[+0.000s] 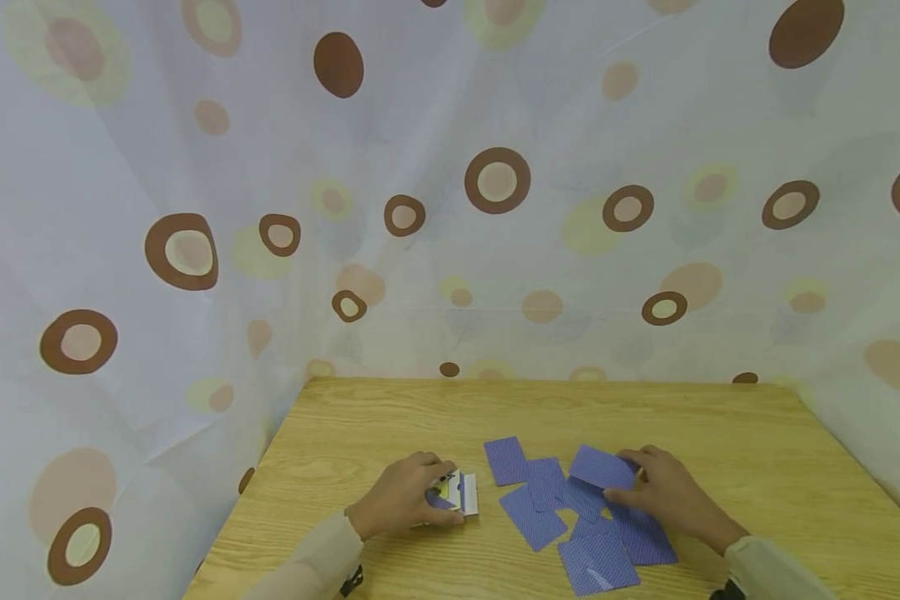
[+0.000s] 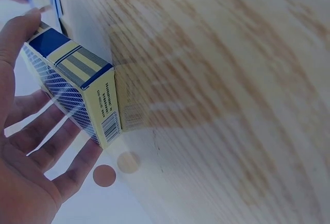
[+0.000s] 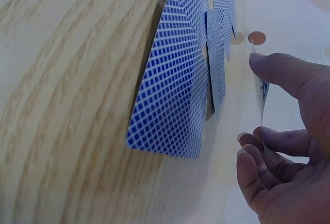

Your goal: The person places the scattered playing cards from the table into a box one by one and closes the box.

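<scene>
My left hand (image 1: 403, 496) grips a playing-card box (image 2: 77, 90) on the table, thumb on one side and fingers on the other. The box is blue-patterned, with cream edges and a barcode on one end. In the head view a white flap (image 1: 471, 495) sticks out at its right end. My right hand (image 1: 663, 492) pinches a blue-backed playing card (image 1: 602, 468) by its edges, tilted above the others. From the right wrist that card appears almost edge-on. Several blue-backed playing cards (image 1: 532, 518) lie face down and overlapping between the hands.
The wooden table (image 1: 390, 417) reaches back to a white curtain (image 1: 435, 117) with brown and yellow circles, which also hangs along both sides. One card (image 1: 506, 461) lies at the back left of the spread. Another large card (image 3: 170, 90) shows close by in the right wrist view.
</scene>
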Demonstrator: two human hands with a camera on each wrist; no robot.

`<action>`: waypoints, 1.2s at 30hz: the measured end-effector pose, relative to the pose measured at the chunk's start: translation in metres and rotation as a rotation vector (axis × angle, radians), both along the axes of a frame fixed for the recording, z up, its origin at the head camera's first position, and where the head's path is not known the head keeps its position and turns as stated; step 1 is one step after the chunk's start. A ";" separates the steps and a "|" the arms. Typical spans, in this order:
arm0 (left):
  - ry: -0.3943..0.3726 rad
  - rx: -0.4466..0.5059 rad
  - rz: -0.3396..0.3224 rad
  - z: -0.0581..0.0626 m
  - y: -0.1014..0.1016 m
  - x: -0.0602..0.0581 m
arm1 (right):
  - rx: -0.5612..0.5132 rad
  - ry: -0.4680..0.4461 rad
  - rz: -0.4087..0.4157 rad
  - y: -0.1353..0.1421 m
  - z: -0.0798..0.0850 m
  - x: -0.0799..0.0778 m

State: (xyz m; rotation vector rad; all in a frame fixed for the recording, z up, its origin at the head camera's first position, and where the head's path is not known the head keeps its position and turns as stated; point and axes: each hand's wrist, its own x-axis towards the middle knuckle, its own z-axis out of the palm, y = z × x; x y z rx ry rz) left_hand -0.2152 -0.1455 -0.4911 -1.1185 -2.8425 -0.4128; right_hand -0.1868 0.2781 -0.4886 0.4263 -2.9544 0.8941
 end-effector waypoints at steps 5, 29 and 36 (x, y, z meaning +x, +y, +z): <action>-0.001 -0.001 -0.005 0.001 0.001 0.000 | 0.020 0.021 0.004 -0.004 -0.001 -0.002; 0.036 -0.010 -0.020 0.000 0.001 0.000 | -0.035 0.012 0.057 -0.028 0.001 -0.004; 0.025 -0.020 -0.009 -0.001 0.000 0.000 | -0.032 0.003 0.062 -0.035 0.002 -0.005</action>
